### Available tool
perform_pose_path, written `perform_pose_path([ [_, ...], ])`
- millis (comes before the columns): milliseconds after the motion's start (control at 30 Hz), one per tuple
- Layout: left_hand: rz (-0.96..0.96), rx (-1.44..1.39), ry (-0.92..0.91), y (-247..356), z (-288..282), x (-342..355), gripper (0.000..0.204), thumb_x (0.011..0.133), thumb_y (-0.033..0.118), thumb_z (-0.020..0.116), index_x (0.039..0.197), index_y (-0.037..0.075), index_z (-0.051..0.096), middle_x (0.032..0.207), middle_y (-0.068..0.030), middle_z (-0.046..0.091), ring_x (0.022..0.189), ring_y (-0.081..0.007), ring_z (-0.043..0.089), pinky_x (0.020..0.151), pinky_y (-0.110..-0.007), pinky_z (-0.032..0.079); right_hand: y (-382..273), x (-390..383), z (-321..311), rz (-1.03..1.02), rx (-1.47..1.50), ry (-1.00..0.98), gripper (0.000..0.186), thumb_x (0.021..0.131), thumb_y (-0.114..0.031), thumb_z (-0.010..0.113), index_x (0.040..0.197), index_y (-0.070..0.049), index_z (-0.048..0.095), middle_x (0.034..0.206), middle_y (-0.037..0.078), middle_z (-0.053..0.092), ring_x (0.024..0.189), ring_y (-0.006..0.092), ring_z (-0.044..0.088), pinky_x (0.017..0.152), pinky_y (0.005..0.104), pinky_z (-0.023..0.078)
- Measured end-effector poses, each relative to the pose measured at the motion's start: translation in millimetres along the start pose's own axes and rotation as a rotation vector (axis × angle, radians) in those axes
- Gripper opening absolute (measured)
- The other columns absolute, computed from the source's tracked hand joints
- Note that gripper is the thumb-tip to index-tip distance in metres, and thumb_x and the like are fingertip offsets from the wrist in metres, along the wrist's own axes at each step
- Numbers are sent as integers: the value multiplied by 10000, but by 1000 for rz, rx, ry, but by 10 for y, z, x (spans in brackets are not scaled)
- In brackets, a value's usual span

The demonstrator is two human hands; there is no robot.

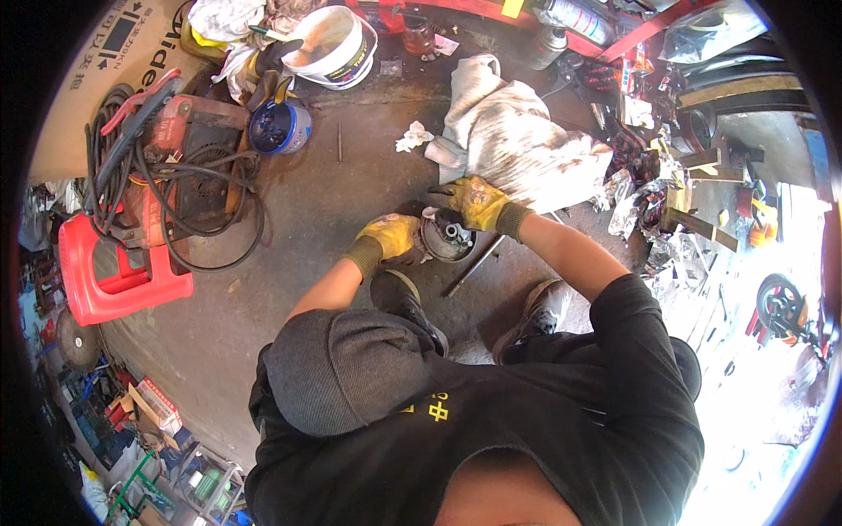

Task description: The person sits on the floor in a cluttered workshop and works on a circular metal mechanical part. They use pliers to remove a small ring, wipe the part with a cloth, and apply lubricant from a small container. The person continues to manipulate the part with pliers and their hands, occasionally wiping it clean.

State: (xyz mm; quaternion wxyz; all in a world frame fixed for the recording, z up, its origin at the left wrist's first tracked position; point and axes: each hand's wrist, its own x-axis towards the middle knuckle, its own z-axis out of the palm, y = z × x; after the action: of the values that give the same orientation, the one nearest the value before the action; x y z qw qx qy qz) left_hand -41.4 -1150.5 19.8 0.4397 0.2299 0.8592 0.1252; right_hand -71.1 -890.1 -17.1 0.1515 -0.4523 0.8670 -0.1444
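Note:
My left hand (pixel 387 235), in a yellow glove, grips the left side of a round metal part (pixel 453 241) with a hub at its centre; some dark material lies beside it, partly hidden by the glove. My right hand (pixel 476 204), also gloved, is closed just above the part's upper edge, around something dark that I cannot make out. A long metal rod (pixel 469 270) lies diagonally on the floor to the part's right. Beyond my right hand is a crumpled, stained whitish cloth (pixel 517 140). Both my shoes (pixel 395 302) are just below the part.
A red machine (pixel 171 127) with coiled hoses and a red plastic stool (pixel 123 294) stand left. A blue pot (pixel 285 127), white bucket (pixel 351 66) and short rod (pixel 339 142) are ahead. Metal clutter (pixel 658 193) fills the right; tools and boxes (pixel 153 408) lie lower left.

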Motion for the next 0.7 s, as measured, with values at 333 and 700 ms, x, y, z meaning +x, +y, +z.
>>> perform_pose_path([
  [333,-101,88,73,86,-117,-251,347,1001,316,585,1202,89,755,1251,-219,762,1179,-403,726,1004,-507,570,22,-1,-277,175,98,130,471,897,-172,646,1364,-162,703,1122,167,783,1027,362,763,911,468,599],
  [700,-122,115,215,317,-367,-403,307,964,275,609,1126,67,767,1096,-234,784,1055,-428,755,912,-542,592,-362,134,-734,212,15,-154,327,936,-225,616,1220,-161,766,1047,112,804,985,314,784,875,457,597],
])
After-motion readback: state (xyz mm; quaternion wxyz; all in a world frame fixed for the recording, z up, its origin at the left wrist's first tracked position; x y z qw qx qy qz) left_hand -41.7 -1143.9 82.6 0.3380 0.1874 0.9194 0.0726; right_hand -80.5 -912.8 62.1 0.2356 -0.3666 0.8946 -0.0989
